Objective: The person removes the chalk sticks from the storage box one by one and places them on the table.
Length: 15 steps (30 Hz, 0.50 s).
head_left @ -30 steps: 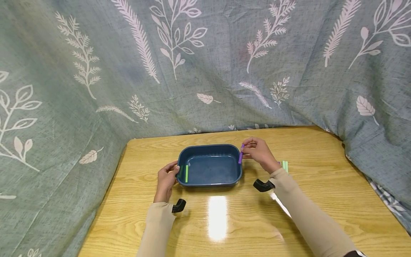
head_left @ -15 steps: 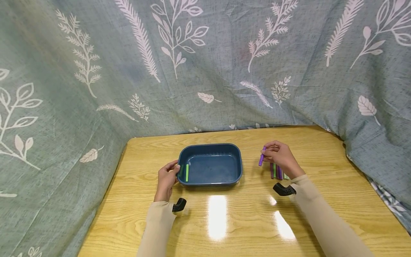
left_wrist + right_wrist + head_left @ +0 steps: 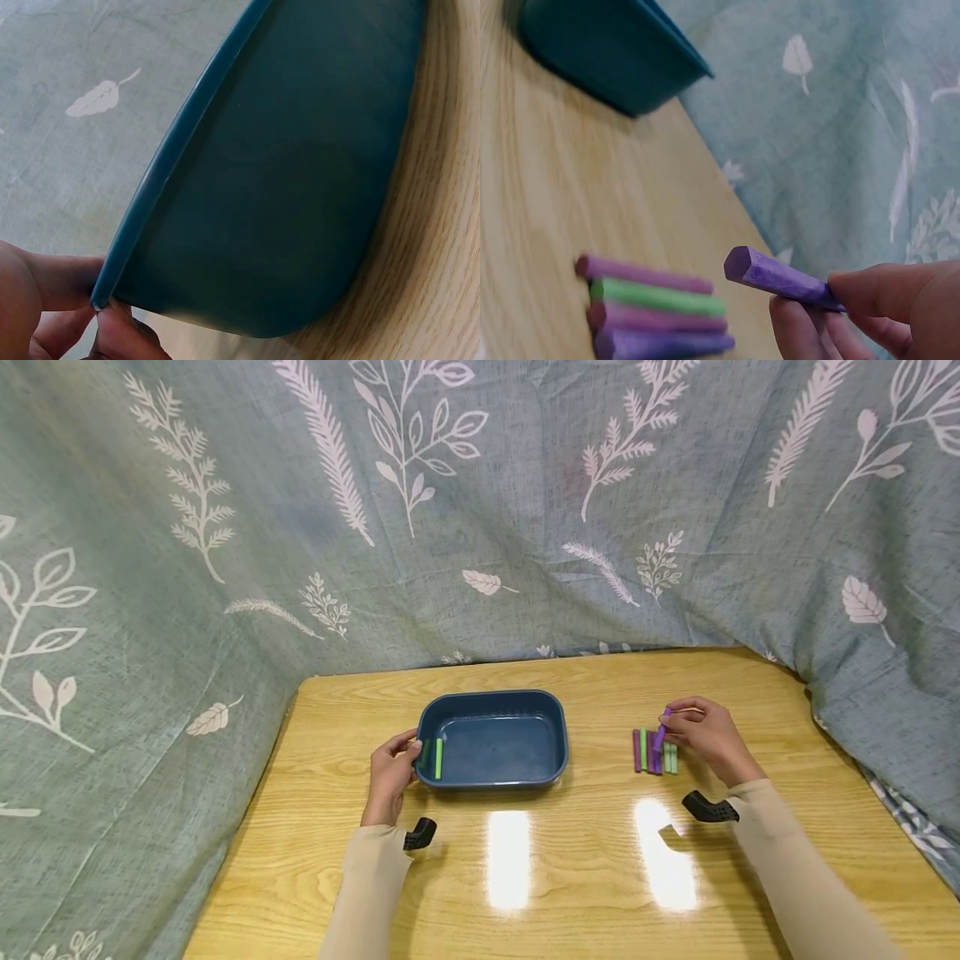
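Note:
A dark blue tub (image 3: 510,747) stands on the table, and one green stick of chalk (image 3: 438,758) lies inside along its left end. My left hand (image 3: 392,774) pinches the tub's left rim; the thumb and fingers straddle the edge in the left wrist view. Between thumb and fingertips my right hand (image 3: 712,739) holds a purple stick of chalk (image 3: 784,279), tilted over the row on the table. That row has a magenta chalk (image 3: 637,750), a bright green chalk (image 3: 643,749), pale green chalks (image 3: 671,760) and purple ones, side by side.
The wooden table (image 3: 585,877) extends all around, with the chalk row to the right of the tub. A grey-green leaf-patterned curtain (image 3: 525,527) hangs behind the table and along both sides. Each wrist carries a black camera mount (image 3: 708,808).
My right hand has moved rightward from the tub's right rim to over the chalk row, still holding the purple chalk. The left hand has stayed at the tub's rim.

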Motion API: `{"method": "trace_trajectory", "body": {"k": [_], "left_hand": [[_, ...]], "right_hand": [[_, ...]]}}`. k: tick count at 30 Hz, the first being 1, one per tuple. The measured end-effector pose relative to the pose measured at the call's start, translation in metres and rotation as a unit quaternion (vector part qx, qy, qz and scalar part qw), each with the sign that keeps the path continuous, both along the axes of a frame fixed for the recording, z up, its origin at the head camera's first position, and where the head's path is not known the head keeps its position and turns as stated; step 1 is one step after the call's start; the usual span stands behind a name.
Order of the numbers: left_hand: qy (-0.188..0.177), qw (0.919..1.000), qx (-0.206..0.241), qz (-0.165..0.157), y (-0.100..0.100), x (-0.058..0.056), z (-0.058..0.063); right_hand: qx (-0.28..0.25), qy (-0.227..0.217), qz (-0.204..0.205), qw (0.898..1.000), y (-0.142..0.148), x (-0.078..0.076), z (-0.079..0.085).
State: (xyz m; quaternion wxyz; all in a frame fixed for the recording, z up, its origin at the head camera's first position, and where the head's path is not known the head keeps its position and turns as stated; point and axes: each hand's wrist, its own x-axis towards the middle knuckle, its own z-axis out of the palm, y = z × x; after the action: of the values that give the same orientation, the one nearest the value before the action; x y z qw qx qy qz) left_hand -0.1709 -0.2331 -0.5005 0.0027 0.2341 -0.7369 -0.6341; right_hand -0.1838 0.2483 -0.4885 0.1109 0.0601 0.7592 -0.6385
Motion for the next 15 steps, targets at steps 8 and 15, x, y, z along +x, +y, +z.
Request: {"method": "trace_trajectory", "body": {"k": [8,15], "left_hand": [[0.001,1.0000,0.008,0.001,0.001,0.000,0.001],[-0.002,1.0000,-0.002,0.003,0.000,0.000,-0.001]], "right_hand": [[0.043,-0.013,-0.021,0.999,0.022,0.007,-0.010],[0.034,-0.027,-0.025,0.999,0.028,0.011,-0.016]]}}
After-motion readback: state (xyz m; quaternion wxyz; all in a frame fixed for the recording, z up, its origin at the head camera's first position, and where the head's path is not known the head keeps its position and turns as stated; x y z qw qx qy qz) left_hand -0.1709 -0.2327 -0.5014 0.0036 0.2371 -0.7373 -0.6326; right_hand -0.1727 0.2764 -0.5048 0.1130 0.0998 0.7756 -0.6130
